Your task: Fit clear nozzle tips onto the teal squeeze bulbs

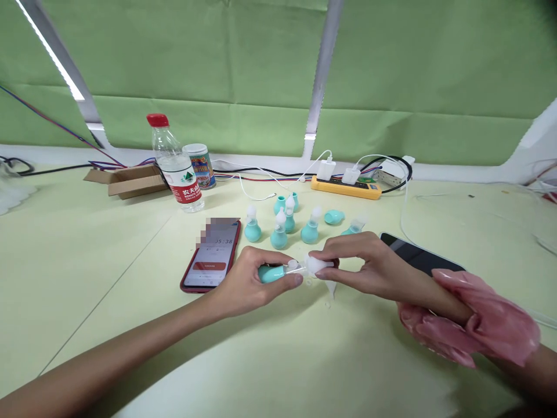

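– What have you got?
– My left hand (248,284) pinches the teal bulb (270,273); my right hand (369,264) grips the clear tip (317,265); both lie end to end, axis left-right, just above the table (108,261).
– Around them?
– More bulbs (278,235) behind; phone (212,255) left.

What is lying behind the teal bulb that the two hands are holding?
Behind the teal bulb stand several similar bulbs with clear tips, then a yellow power strip. The right hand partly covers one bulb.
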Demonstrator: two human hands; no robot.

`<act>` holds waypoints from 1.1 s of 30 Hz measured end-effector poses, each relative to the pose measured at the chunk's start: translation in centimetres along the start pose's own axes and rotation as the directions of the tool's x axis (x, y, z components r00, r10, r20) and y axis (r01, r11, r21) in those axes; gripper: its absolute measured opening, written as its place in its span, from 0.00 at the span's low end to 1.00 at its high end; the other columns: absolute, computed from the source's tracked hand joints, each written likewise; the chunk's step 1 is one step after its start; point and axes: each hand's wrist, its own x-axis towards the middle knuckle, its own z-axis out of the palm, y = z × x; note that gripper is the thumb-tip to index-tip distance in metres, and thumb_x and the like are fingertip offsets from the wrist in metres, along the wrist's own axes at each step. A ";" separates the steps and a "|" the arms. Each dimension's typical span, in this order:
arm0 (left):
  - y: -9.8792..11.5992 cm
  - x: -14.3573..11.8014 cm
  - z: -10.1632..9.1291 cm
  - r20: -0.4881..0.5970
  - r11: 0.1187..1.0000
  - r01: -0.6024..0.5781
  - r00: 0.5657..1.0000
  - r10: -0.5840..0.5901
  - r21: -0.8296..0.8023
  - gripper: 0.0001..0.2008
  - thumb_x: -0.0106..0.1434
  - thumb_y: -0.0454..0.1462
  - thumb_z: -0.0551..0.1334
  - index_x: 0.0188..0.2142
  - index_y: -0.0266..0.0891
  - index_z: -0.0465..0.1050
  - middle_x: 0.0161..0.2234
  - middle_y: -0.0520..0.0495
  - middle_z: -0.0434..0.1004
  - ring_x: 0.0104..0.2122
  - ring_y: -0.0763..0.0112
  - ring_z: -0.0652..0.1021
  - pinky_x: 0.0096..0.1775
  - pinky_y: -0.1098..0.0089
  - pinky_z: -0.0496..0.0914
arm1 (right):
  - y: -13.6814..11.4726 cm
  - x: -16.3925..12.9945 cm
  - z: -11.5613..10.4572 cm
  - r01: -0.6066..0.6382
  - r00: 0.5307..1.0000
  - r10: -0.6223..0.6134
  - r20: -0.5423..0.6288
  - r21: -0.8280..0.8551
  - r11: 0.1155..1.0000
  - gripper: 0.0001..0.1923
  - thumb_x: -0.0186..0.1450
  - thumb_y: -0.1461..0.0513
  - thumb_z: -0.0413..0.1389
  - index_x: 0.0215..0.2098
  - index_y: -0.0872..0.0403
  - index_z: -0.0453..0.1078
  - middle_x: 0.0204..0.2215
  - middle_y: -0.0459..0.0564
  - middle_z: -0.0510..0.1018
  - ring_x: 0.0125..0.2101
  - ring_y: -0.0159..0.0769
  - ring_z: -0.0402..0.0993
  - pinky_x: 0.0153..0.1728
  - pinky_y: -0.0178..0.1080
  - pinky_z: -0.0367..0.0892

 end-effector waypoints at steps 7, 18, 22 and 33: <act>0.4 -0.1 0.1 0.084 0.996 0.001 0.996 -0.008 0.088 0.13 0.59 0.40 0.53 0.29 0.34 0.71 0.19 0.54 0.57 0.21 0.78 0.57 0.22 0.75 0.53 | -0.2 0.1 -0.5 0.071 0.987 -0.070 0.148 -0.004 0.997 0.11 0.61 0.59 0.50 0.38 0.55 0.71 0.21 0.47 0.68 0.21 0.28 0.61 0.24 0.31 0.58; 0.8 -0.3 0.2 0.076 0.954 -0.125 0.991 0.108 0.274 0.12 0.58 0.37 0.54 0.24 0.33 0.69 0.17 0.54 0.59 0.19 0.78 0.60 0.22 0.74 0.54 | 0.6 0.5 -0.2 -0.131 0.965 0.052 0.258 0.297 0.946 0.12 0.58 0.58 0.53 0.37 0.54 0.73 0.22 0.46 0.72 0.22 0.27 0.64 0.22 0.31 0.59; 0.5 -0.4 0.5 0.017 0.946 -0.152 0.988 0.153 0.287 0.11 0.58 0.37 0.54 0.25 0.33 0.71 0.18 0.52 0.62 0.19 0.77 0.62 0.23 0.74 0.56 | 1.1 0.7 0.5 -0.221 0.961 0.135 0.240 0.382 0.897 0.12 0.55 0.58 0.56 0.35 0.54 0.74 0.20 0.45 0.72 0.20 0.25 0.62 0.19 0.29 0.58; 0.4 -1.2 2.4 -0.217 0.982 -0.118 0.965 0.148 0.147 0.11 0.59 0.37 0.53 0.29 0.37 0.74 0.19 0.51 0.70 0.20 0.75 0.67 0.24 0.75 0.60 | 0.4 0.9 1.3 -0.383 0.924 0.293 0.247 0.627 0.679 0.11 0.53 0.58 0.57 0.32 0.56 0.75 0.21 0.47 0.75 0.21 0.26 0.66 0.24 0.32 0.66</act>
